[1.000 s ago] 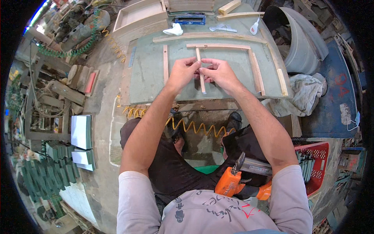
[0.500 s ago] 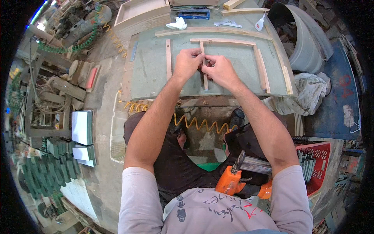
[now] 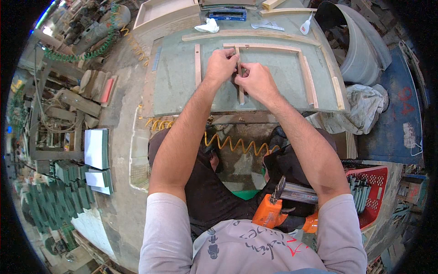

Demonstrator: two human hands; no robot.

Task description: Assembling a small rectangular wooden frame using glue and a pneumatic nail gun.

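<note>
Pinching: our left hand [image 3: 221, 66] and right hand [image 3: 257, 78], on the slat [image 3: 241, 94] before the rail [image 3: 269, 47].
Right strip [image 3: 306, 79]: meets rail's right end, seemingly placed.
Left strip [image 3: 197, 64]: left of rail, apart, seems unjoined.

Your bench [image 3: 175, 91] lit decently tbh, shade underneath; bright strip [image 3: 43, 18] upper left, fisheye warps edges, corners black.

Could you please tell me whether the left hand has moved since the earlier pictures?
Yes; the left hand has moved away from the body, closer to the frame's far wooden strip.
</note>
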